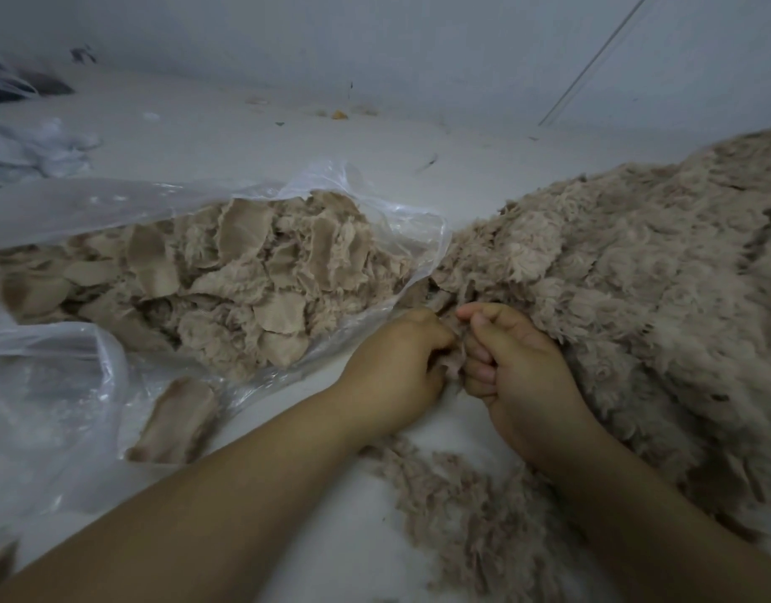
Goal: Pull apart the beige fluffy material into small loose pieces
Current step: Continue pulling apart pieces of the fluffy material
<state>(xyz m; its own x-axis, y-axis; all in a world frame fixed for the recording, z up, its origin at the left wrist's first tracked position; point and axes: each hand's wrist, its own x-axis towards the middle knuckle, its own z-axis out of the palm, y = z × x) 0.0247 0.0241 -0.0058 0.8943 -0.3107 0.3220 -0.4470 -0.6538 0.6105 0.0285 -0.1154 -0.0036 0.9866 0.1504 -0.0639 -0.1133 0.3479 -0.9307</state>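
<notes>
A big heap of beige fluffy material (627, 272) fills the right side of the white floor. My left hand (397, 363) and my right hand (518, 363) meet at the heap's near left edge, both with fingers curled round one small tuft of fluff (455, 363) held between them. A clear plastic bag (114, 202) lies open on the left and holds several flat beige pieces (244, 280). One flat piece (179, 420) rests on the plastic near my left forearm.
Loose beige fluff (453, 485) is strewn on the floor between my forearms. Crumpled white material (31, 150) lies at the far left. Small scraps (339, 114) dot the floor near the back wall, where a thin pipe (592, 63) runs down.
</notes>
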